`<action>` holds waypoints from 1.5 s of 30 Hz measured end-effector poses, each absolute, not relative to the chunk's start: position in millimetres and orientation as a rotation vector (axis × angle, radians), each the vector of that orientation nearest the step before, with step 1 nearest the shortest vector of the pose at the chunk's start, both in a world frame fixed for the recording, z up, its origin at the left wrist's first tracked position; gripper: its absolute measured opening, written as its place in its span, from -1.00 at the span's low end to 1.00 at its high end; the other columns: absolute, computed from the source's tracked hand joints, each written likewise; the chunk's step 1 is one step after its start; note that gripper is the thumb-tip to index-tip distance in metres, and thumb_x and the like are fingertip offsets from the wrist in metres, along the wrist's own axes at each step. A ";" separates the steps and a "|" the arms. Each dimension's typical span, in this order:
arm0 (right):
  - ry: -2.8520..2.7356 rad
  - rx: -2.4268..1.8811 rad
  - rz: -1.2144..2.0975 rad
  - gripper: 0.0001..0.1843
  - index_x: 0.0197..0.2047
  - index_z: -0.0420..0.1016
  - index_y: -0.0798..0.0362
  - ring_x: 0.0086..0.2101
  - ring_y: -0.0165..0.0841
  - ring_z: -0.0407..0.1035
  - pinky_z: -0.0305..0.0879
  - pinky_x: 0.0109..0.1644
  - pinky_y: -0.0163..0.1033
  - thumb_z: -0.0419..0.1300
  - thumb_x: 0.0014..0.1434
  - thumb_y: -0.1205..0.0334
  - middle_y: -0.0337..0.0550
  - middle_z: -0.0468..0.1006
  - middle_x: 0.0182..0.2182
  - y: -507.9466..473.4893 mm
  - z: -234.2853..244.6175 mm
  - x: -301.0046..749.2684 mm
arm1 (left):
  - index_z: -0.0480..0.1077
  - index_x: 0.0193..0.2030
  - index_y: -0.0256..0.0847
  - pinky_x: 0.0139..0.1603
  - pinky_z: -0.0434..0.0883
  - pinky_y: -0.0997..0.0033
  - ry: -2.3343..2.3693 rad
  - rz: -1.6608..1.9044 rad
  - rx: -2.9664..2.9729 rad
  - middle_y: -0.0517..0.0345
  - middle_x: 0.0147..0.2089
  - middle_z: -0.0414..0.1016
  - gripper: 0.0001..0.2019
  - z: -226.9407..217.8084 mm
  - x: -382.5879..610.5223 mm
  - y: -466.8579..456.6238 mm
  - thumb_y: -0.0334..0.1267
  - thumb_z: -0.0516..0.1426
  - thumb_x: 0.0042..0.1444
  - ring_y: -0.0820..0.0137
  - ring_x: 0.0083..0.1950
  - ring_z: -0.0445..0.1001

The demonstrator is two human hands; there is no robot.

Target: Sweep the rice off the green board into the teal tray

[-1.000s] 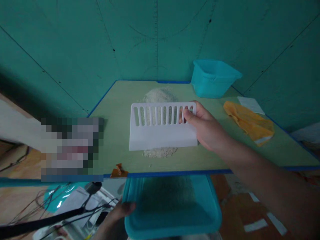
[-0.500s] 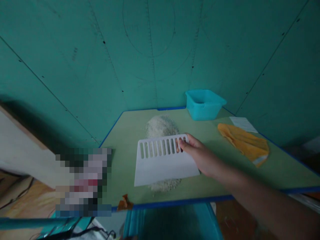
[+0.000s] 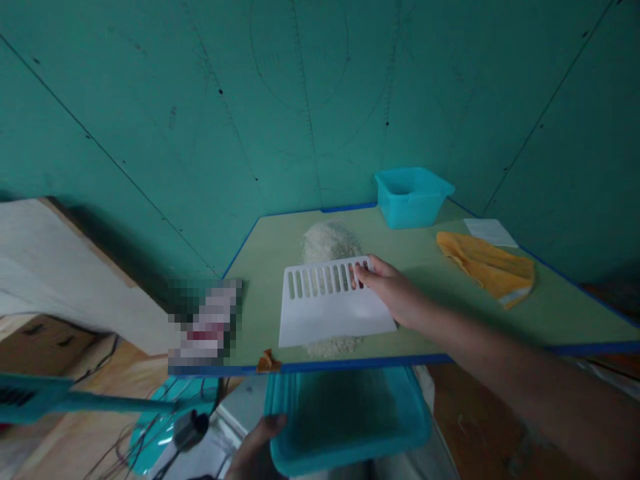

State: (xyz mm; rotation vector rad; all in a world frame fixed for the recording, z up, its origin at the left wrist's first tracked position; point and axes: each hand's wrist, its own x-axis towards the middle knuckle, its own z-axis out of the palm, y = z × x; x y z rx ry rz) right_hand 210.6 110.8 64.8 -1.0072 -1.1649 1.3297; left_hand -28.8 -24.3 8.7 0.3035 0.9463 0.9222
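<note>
My right hand (image 3: pixel 387 287) grips the right upper corner of a white plastic scraper (image 3: pixel 335 313) with a row of slots, fingers curled through the end slots. The scraper tilts over the table; a pile of whitish grains (image 3: pixel 327 239) lies behind it, and a smaller heap (image 3: pixel 334 347) shows in front of its lower edge. Below the table's front edge, my left hand (image 3: pixel 260 440) is closed on the left rim of a teal tub (image 3: pixel 350 460). Part of that hand is hidden behind the tub.
On the green table (image 3: pixel 425 320) stand a teal basin (image 3: pixel 414 200), a yellow cloth (image 3: pixel 487 267) and a white paper (image 3: pixel 491 232). A brown scrap (image 3: pixel 269 361) sits on the blue front edge. At left are a blurred-out object (image 3: pixel 210 323) and a teal pole (image 3: pixel 115 401).
The view has tipped downward, showing more of the tub. My left hand has come into view at its left rim. The right hand keeps the scraper in nearly the same place on the table.
</note>
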 end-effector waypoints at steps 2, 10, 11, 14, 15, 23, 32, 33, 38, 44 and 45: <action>-1.170 -1.011 1.346 -0.68 -0.52 0.24 -0.01 -0.56 -0.42 0.13 0.04 -0.47 -0.28 0.17 0.01 -0.05 -0.34 0.26 -0.58 111.0 63.6 210.8 | 0.59 -0.21 -0.22 0.15 0.29 0.06 0.886 0.941 0.285 0.06 -0.30 0.69 -0.78 12.8 -22.1 -22.4 -0.33 0.16 0.02 0.04 -0.02 0.54; -1.159 -1.023 1.300 -0.74 -0.52 0.22 -0.02 -0.56 -0.41 0.14 0.04 -0.46 -0.27 0.15 0.02 0.03 -0.34 0.26 -0.59 110.8 63.0 209.8 | 0.61 -0.26 -0.17 0.14 0.28 0.14 0.875 0.919 0.270 0.06 -0.21 0.68 -0.80 7.7 -24.5 -21.0 -0.36 0.16 0.01 0.09 0.00 0.52; -1.168 -1.017 1.287 -0.75 -0.52 0.22 -0.02 -0.56 -0.41 0.14 0.04 -0.46 -0.27 0.14 0.03 0.03 -0.34 0.27 -0.59 110.2 63.1 209.6 | 0.61 -0.27 -0.17 0.11 0.30 0.17 0.906 0.925 0.282 0.07 -0.22 0.69 -0.81 6.8 -27.0 -21.9 -0.35 0.17 0.01 0.10 -0.02 0.53; -1.210 -1.007 1.238 -0.74 -0.52 0.21 -0.02 -0.55 -0.40 0.15 0.04 -0.45 -0.27 0.12 0.05 0.03 -0.34 0.27 -0.59 108.2 63.0 209.8 | 0.61 -0.25 -0.21 -0.08 0.41 0.25 0.970 0.936 0.320 0.08 -0.28 0.69 -0.81 5.8 -32.3 -25.2 -0.32 0.18 0.01 0.18 -0.23 0.59; -1.221 -1.014 1.225 -0.74 -0.52 0.21 -0.02 -0.55 -0.40 0.15 0.04 -0.45 -0.27 0.12 0.06 0.02 -0.34 0.27 -0.58 107.6 62.8 210.0 | 0.60 -0.25 -0.24 -0.15 0.43 0.28 0.976 0.939 0.327 0.08 -0.31 0.69 -0.81 6.2 -32.7 -26.3 -0.32 0.18 0.01 0.22 -0.33 0.59; -1.202 -1.091 1.201 -0.75 -0.54 0.21 -0.02 -0.58 -0.40 0.15 0.04 -0.48 -0.27 0.11 0.06 0.06 -0.34 0.26 -0.62 104.4 64.4 210.3 | 0.60 -0.24 -0.18 0.07 0.34 0.23 0.911 0.993 0.260 0.13 -0.34 0.69 -0.79 9.2 -26.4 -32.0 -0.37 0.14 0.05 0.17 -0.10 0.56; -1.214 -1.161 1.121 -0.81 -0.46 0.21 -0.02 -0.52 -0.37 0.25 0.12 -0.45 -0.27 0.10 0.03 0.07 -0.33 0.34 -0.56 106.7 63.5 212.3 | 0.59 -0.23 -0.20 -0.19 0.48 0.30 0.812 0.988 0.345 0.08 -0.25 0.69 -0.77 15.6 -13.4 -28.1 -0.39 0.11 0.08 0.26 -0.29 0.60; -1.236 -1.169 1.104 -0.82 -0.44 0.22 -0.02 -0.50 -0.35 0.26 0.13 -0.43 -0.26 0.11 0.02 0.08 -0.32 0.35 -0.54 107.1 62.7 212.6 | 0.59 -0.23 -0.20 -0.20 0.48 0.31 0.804 0.979 0.349 0.07 -0.25 0.69 -0.77 16.1 -12.3 -27.5 -0.39 0.10 0.08 0.26 -0.28 0.59; -1.320 -1.118 1.066 -0.83 -0.34 0.25 -0.02 -0.40 -0.30 0.31 0.18 -0.35 -0.24 0.14 0.00 0.12 -0.28 0.38 -0.46 107.6 61.2 212.9 | 0.57 -0.16 -0.18 -0.06 0.43 0.22 0.790 0.979 0.339 0.08 -0.27 0.68 -0.71 12.0 -14.5 -27.2 -0.42 0.11 0.01 0.18 -0.14 0.58; -1.324 -1.116 1.082 -0.85 -0.37 0.25 -0.01 -0.44 -0.33 0.28 0.15 -0.39 -0.25 0.13 0.01 0.13 -0.30 0.36 -0.49 107.2 61.3 211.3 | 0.58 -0.17 -0.25 -0.20 0.45 0.29 0.877 0.954 0.377 0.05 -0.35 0.68 -0.71 4.7 -19.9 -25.6 -0.40 0.08 0.04 0.19 -0.28 0.60; -1.315 -1.121 1.083 -0.85 -0.37 0.25 -0.01 -0.44 -0.33 0.28 0.14 -0.40 -0.25 0.13 0.01 0.14 -0.30 0.36 -0.49 106.5 60.9 211.9 | 0.58 -0.17 -0.24 -0.28 0.46 0.32 0.872 0.959 0.390 0.06 -0.36 0.68 -0.71 5.0 -20.8 -25.0 -0.40 0.08 0.03 0.21 -0.32 0.60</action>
